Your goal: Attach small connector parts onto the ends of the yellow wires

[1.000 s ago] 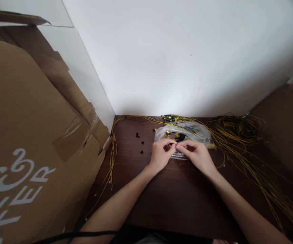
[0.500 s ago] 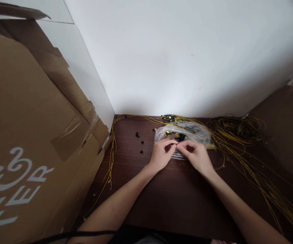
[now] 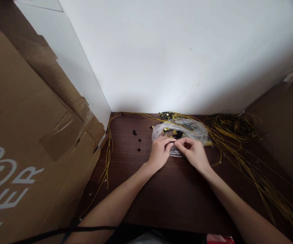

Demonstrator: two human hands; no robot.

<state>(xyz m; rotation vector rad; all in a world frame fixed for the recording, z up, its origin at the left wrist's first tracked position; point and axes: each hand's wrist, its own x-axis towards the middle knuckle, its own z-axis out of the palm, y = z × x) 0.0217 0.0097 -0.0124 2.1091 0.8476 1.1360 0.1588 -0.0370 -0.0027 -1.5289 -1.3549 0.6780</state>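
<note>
- We're seeing matt cardboard [image 3: 21,91] at nine o'clock.
- We're viewing a smooth, wood-look tabletop [image 3: 172,193] at six.
- We're noticing a glossy plastic bag [image 3: 198,131] at four.

The cardboard box [image 3: 34,101] sits farther left in view; more of a red item [image 3: 219,239] shows below.

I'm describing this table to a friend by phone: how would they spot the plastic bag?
Follow the big white wall down to the dark table at its foot. Partly hidden by the left hand and right hand lies the plastic bag. It is cloudy and see-through, with small black and yellow parts amid its folds, unlike the coil of wires to its right.
</note>
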